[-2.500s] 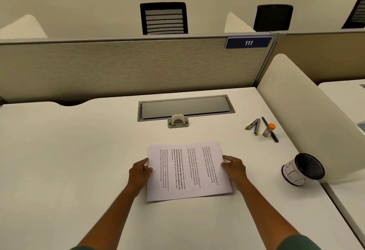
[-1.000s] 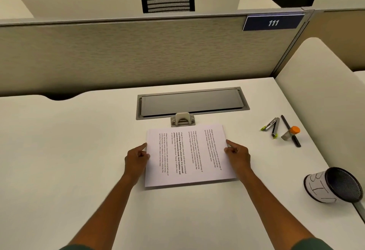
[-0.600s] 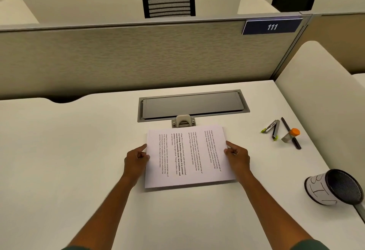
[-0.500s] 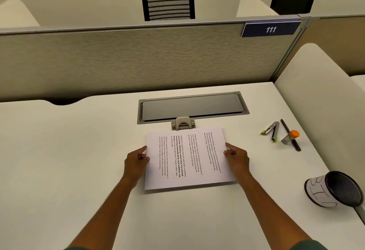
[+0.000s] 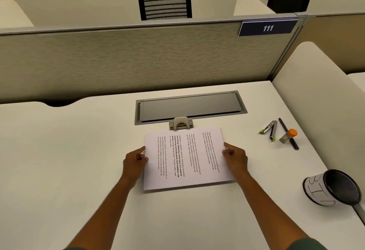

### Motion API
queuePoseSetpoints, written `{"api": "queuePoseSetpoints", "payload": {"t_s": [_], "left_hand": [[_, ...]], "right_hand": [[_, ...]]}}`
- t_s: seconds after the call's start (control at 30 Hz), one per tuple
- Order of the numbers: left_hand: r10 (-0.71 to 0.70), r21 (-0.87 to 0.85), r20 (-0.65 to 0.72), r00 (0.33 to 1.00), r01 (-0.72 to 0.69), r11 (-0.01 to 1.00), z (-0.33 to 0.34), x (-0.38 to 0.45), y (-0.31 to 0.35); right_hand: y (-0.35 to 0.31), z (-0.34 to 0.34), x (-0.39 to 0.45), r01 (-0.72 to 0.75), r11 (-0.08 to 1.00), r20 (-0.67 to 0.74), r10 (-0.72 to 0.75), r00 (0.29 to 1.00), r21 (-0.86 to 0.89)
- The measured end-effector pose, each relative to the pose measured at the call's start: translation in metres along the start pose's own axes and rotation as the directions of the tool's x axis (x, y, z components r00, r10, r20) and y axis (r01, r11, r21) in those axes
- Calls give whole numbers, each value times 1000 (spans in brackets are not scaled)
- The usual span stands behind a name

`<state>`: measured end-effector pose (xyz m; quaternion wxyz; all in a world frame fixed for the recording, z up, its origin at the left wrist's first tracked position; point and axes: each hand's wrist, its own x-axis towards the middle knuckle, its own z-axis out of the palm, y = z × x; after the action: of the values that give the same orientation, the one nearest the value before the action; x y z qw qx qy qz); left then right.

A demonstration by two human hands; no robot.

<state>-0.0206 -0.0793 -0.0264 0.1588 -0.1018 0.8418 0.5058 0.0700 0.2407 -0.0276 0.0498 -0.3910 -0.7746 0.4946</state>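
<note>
The sheet (image 5: 185,163) is thin, matt white paper. The desk (image 5: 59,161) looks smooth and matt. The partition (image 5: 118,62) is rough woven cloth, the lid (image 5: 189,105) dull grey metal, and the cup (image 5: 341,186) black mesh.

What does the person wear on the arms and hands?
Both forearms are bare. At the picture's bottom edge a dark green fabric sleeve shows on the right arm, and a thin strip of the same green on the left. The left hand and the right hand wear no gloves, and neither wrist shows a watch.
</note>
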Motion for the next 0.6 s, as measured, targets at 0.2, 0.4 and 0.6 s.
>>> {"api": "queuePoseSetpoints", "payload": {"t_s": [0.2, 0.4, 0.6], "left_hand": [[0, -3, 2, 1000, 0, 1000, 1, 5, -1], [10, 8, -3, 1000, -10, 1000, 3, 9, 2], [15, 16, -2, 1000, -15, 1000, 3, 9, 3]], "right_hand": [[-2, 0, 4, 3, 1000, 0, -3, 1000, -14], [-6, 0, 8, 0, 1000, 14, 0, 1000, -25], [-6, -1, 7, -1, 1000, 23, 2, 1000, -26]]}}
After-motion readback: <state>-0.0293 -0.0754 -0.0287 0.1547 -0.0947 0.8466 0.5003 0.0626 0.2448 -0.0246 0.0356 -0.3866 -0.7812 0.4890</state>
